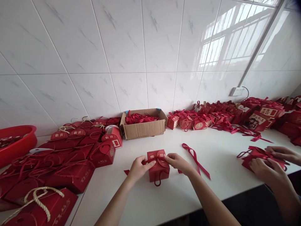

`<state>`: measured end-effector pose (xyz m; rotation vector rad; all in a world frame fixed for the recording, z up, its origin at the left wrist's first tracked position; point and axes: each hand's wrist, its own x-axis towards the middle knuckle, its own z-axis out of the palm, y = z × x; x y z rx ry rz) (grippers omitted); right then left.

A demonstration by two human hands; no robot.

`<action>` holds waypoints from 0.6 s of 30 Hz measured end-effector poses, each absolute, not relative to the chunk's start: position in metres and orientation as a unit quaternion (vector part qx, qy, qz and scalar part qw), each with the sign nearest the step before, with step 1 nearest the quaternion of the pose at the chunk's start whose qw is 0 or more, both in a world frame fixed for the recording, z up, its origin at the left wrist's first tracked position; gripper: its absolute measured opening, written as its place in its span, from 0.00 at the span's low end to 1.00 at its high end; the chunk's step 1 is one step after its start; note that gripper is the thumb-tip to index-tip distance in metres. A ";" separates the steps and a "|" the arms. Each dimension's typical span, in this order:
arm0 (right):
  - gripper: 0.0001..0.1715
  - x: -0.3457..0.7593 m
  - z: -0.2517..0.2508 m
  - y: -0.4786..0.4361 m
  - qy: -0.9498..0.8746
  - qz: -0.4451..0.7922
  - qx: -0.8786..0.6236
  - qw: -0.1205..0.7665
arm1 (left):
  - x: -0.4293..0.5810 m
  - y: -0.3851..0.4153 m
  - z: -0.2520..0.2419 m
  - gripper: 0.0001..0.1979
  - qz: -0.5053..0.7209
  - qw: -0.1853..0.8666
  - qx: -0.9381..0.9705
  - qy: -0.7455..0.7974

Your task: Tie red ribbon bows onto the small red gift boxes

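In front of me on the white table stands a small red gift box (159, 174) with gold characters on its lid and a dark red cord loop at its near side. A red ribbon (148, 161) runs across its top. My left hand (139, 168) pinches the ribbon at the box's left. At the lid's right edge my right hand (180, 163) has its fingers closed on the ribbon too. Loose ribbon ends show on the table on both sides of the box. To the right lies a separate loose ribbon (196, 158).
Red gift boxes with cords (70, 172) crowd the left, beside a red plastic basin (18, 147). A cardboard box (144, 130) of ribbons stands against the tiled wall. Finished-looking boxes (198, 123) line the back right. At right, another person's hands (268, 168) hold a red box.
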<state>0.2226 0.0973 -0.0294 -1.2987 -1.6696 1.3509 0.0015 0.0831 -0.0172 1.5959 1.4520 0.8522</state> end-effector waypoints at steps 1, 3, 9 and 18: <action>0.29 0.224 -0.029 0.098 -0.631 0.516 -0.488 0.312 | 0.001 0.083 -0.017 0.24 0.339 0.400 0.626 0.577; 0.29 0.228 -0.029 0.099 -0.627 0.521 -0.480 0.324 | 0.001 0.083 -0.017 0.24 0.341 0.404 0.615 0.586; 0.25 0.242 -0.023 0.094 -0.625 0.554 -0.423 0.352 | -0.001 0.080 -0.018 0.26 0.340 0.421 0.590 0.599; 0.11 0.217 -0.007 0.078 -0.588 0.603 -0.303 0.446 | 0.005 0.075 -0.011 0.24 0.346 0.430 0.604 0.576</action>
